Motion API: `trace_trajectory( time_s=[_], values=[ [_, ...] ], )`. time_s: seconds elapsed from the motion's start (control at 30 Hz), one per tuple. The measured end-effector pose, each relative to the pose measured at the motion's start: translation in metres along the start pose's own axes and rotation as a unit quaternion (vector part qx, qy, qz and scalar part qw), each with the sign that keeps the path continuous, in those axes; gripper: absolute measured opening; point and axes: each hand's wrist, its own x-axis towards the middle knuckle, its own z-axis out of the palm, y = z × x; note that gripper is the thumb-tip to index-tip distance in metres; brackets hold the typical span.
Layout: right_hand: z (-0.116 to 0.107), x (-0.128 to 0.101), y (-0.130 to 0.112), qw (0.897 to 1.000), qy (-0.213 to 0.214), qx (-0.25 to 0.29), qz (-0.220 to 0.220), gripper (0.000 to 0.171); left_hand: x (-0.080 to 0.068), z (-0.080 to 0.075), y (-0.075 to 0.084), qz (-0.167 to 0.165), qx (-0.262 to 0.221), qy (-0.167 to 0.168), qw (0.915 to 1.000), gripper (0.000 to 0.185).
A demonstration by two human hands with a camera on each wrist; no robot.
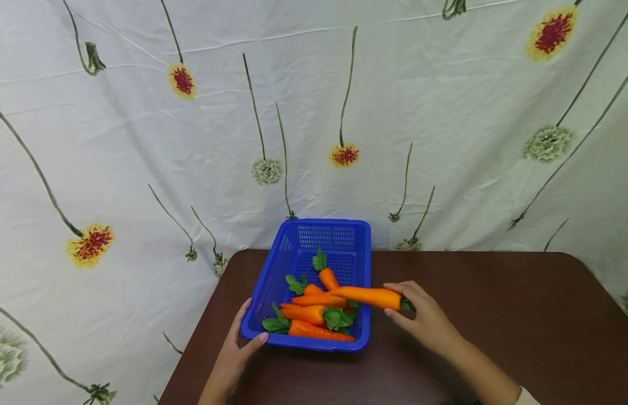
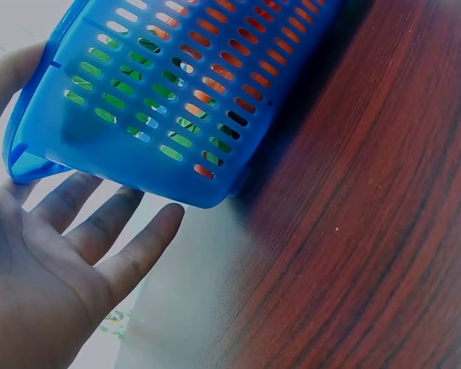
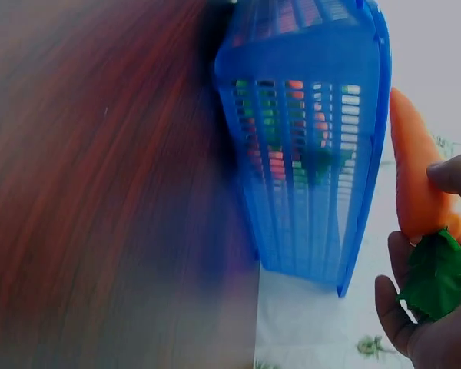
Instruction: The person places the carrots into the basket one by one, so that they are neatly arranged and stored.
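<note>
A blue plastic basket (image 1: pixel 364 270) with slotted walls stands on the table with several orange carrots (image 1: pixel 314 332) with green leaves lying inside. My left hand (image 1: pixel 234 351) holds the basket's near left corner, thumb on the rim and fingers along the outer side. In the left wrist view the fingers of that left hand (image 2: pixel 77 254) reach beside the slotted wall. My right hand (image 1: pixel 425 318) grips one carrot (image 1: pixel 369 296) near its leafy end, above the basket's right rim, its tip pointing left over the other carrots. In the right wrist view, thumb and fingers surround this carrot's (image 3: pixel 419 169) thick end.
The dark brown wooden table (image 1: pixel 471 292) extends to the right of the basket. A pale cloth (image 1: pixel 304 124) printed with flowers hangs behind and to the left of the table, close to the basket's far end.
</note>
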Motion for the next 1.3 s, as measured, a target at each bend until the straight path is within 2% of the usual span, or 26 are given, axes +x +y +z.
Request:
trace_trajectory(
  time_s=[0.33,0.63,0.83,1.07,1.3],
  values=[
    [0.024,0.005,-0.02,0.999,0.018,0.028,-0.033,0.045,0.001,0.0,-0.001,0.002,0.004,0.0,1.0,0.079],
    [0.045,0.015,-0.037,0.996,0.013,0.045,-0.072,0.047,-0.001,-0.001,0.002,0.0,0.011,0.0,0.9999,0.08],
    [0.054,0.022,-0.045,0.996,0.014,0.059,-0.069,0.046,0.0,-0.002,0.002,-0.002,0.018,-0.003,0.9998,0.08],
    [0.067,0.026,-0.053,0.996,-0.005,0.067,-0.061,0.045,-0.001,-0.002,0.002,-0.015,0.027,0.003,0.9995,0.079],
    [0.075,0.031,-0.057,0.997,-0.023,0.061,-0.047,0.046,0.0,-0.001,0.002,-0.015,0.023,0.0,0.9996,0.079]
  ],
)
